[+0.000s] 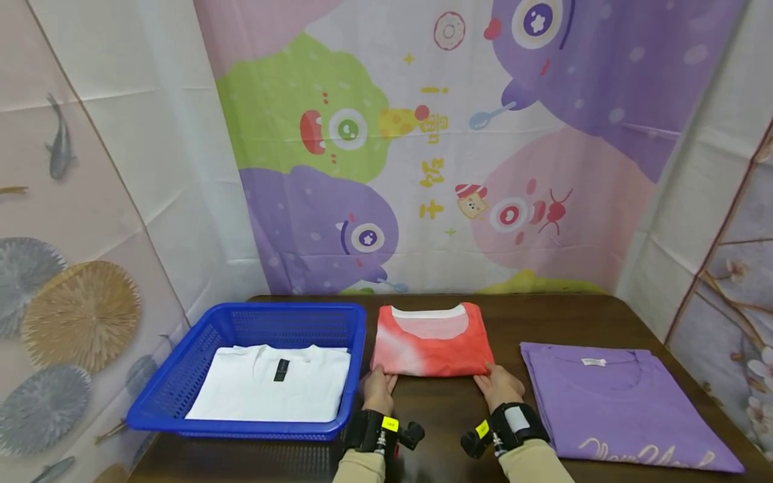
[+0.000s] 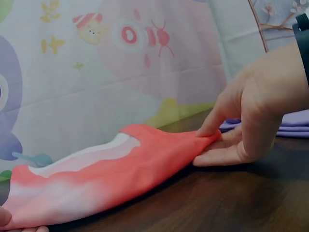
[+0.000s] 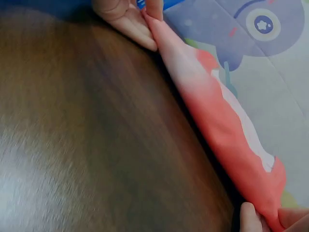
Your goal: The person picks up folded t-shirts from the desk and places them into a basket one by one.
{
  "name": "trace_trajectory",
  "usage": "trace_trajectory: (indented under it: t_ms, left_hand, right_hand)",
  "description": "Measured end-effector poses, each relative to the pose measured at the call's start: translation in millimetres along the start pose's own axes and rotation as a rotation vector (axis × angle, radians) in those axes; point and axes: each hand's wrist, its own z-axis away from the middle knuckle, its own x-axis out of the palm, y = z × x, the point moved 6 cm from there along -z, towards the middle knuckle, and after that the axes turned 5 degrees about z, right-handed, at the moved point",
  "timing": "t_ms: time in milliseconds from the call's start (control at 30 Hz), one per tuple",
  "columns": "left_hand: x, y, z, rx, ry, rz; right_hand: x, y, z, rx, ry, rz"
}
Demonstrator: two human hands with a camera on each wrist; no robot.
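Folded red shirt (image 1: 437,352) pinched at its near corners, lower centre of the frame.
Left grip (image 1: 377,391) and right grip (image 1: 500,388) each hold a corner, between the blue basket (image 1: 357,359), lower left, and the purple shirt (image 1: 616,402), lower right, on the worktop (image 1: 435,429). Uneven pulling could skew the folds; a pinch missing the under layers could let them slip loose.

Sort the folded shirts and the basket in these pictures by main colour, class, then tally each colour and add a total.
Red: 1, the red shirt with white patches
White: 1, the white shirt
Purple: 1, the purple shirt
Blue: 1, the basket
Total: 4
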Motion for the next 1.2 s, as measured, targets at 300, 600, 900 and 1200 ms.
trace_trajectory:
  t_ms: [300, 600, 900, 1200]
  left_hand:
    - [60.7, 115.2, 181.4, 0.013, 0.008, -0.071]
    - [59.7, 157.0, 252.0, -0.059, -0.06, -0.37]
    - [47.3, 164.7, 277.0, -0.128, -0.147, -0.533]
    - [61.0, 172.2, 264.0, 0.061, -0.044, -0.73]
  right_hand:
    - [-13.1, 6.0, 5.5, -0.079, -0.034, 0.128]
    - [-44.5, 10.7, 34.0, -0.117, -0.141, 0.258]
    - [-66.5, 8.6, 47.6, -0.112, -0.298, 0.374]
    - [-55.9, -2.0, 32.4, -0.153, -0.265, 0.51]
